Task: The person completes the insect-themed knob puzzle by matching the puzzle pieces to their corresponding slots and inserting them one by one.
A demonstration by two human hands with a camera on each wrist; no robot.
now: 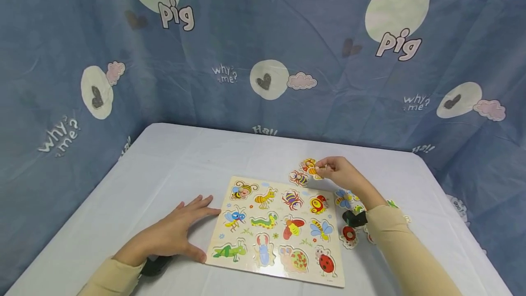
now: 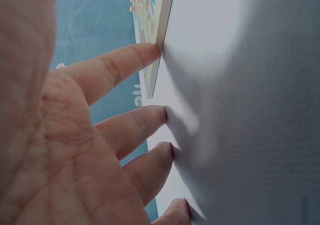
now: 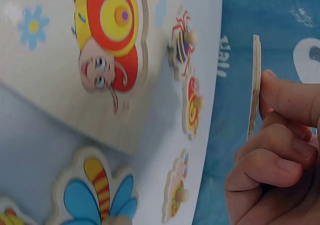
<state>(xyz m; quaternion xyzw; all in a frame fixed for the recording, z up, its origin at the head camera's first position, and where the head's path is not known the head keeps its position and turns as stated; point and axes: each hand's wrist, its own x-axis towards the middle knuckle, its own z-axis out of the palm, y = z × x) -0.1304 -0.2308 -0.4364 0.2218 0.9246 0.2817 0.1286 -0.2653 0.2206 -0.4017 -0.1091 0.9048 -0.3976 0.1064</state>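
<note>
A wooden insect puzzle board point(image 1: 312, 276) lies flat on the white table, with colourful insect pictures in its outlined places. My left hand point(image 1: 174, 227) has its fingers spread at the board's left side; the index fingertip point(image 2: 150, 52) touches the board's edge and the thumb is at the near-left corner. Beyond the far-right corner, my right hand point(image 1: 334, 170) pinches an orange striped insect puzzle piece point(image 1: 315, 172), seen edge-on in the right wrist view. Just left of that hand, a spider piece point(image 1: 298, 178) and a red-and-yellow butterfly piece point(image 1: 307, 163) lie on the table.
Along the board's right side lie several loose pieces, among them a blue-winged dragonfly piece point(image 3: 97, 197) and a red round-bodied one point(image 1: 349, 233), partly covered by the right forearm. Knobs stick up from the loose pieces. A blue patterned curtain point(image 1: 230, 104) hangs behind the table.
</note>
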